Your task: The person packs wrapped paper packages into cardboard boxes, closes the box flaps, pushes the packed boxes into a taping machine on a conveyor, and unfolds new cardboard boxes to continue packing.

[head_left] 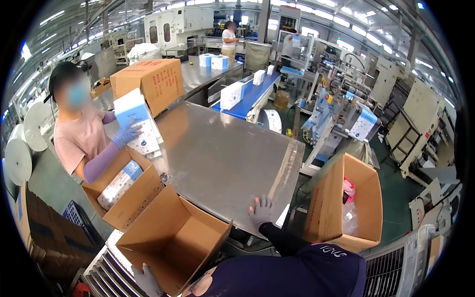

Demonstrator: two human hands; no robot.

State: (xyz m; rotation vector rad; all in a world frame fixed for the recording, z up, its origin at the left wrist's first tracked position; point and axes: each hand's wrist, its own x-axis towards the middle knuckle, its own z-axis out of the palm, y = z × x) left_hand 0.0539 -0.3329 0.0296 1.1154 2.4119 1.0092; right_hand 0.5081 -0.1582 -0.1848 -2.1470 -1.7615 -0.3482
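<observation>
My right hand (261, 214), in a grey glove with bare fingertips showing, lies with fingers spread on the near right corner of the steel table (222, 148). At the bottom, my left hand (147, 280), also gloved, rests against the outer left side of an open cardboard box (173, 235). Its fingers point upward and part of the hand is cut off by the frame. The inside of this box shows bare cardboard. Across the table corner, a co-worker (81, 133) in purple sleeves holds white-and-blue packs (136, 119) above a second carton (121, 188) that has a pack inside.
A printed carton (148, 84) stands at the table's far left. Packs ride a blue conveyor belt (247, 94) behind. To my right, an open carton (346, 208) contains pink and clear plastic. A roller conveyor (111, 274) runs at lower left, beside stacked flat cardboard (49, 227).
</observation>
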